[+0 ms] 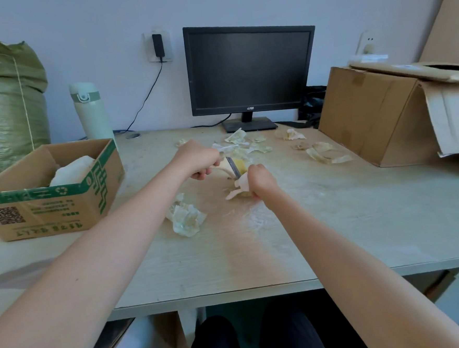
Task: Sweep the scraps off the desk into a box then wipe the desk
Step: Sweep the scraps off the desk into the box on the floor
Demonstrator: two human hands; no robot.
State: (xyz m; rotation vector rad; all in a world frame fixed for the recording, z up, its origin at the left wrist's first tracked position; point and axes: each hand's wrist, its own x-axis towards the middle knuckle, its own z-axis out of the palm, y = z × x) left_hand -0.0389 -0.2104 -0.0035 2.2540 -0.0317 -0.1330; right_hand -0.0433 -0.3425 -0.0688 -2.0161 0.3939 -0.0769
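Head view: pale desk [335,234] strewn with scraps [186,219] before a monitor [251,69].

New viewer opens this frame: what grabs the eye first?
The two hands meeting mid-desk: the left hand grips a small brush while the right hand holds a pale scrap beside it. Crumpled scraps litter the desk around them, more lying toward the dark monitor. An open green-printed box sits at the desk's left edge.
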